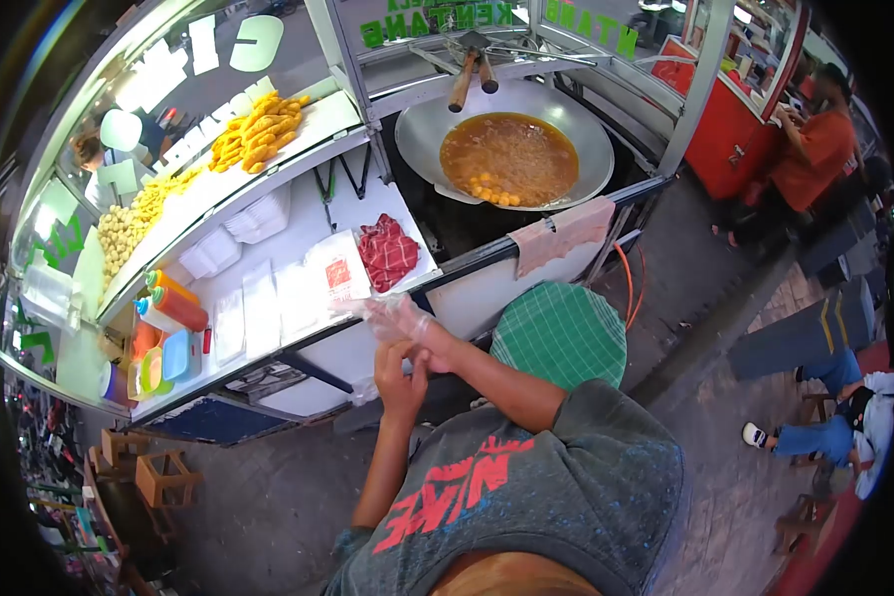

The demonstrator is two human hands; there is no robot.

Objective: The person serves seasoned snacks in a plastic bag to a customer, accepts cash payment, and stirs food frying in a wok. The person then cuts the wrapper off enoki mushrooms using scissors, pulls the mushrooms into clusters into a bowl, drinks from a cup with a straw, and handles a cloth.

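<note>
A clear plastic glove [417,319] covers my right hand [392,316], which points left over the counter edge with its fingers stretched out. My left hand [401,375] is just below it at the right wrist, its fingers pinched on the glove's cuff. Beyond the hands, a printed white paper packet [335,270] and a crumpled red checked cloth [388,252] lie on the white counter [308,204]. To the right, a large wok [591,149] holds bubbling brown oil [506,149], with several round yellow pieces [494,191] near its front.
Sauce bottles [173,303] and plastic tubs [180,356] stand at the counter's left. Fried food [260,131] sits on the glass case's shelf. Wooden-handled tools [463,81] rest across the wok's back rim. A green checked round cover [561,333] is beside the cart. Other people are at right.
</note>
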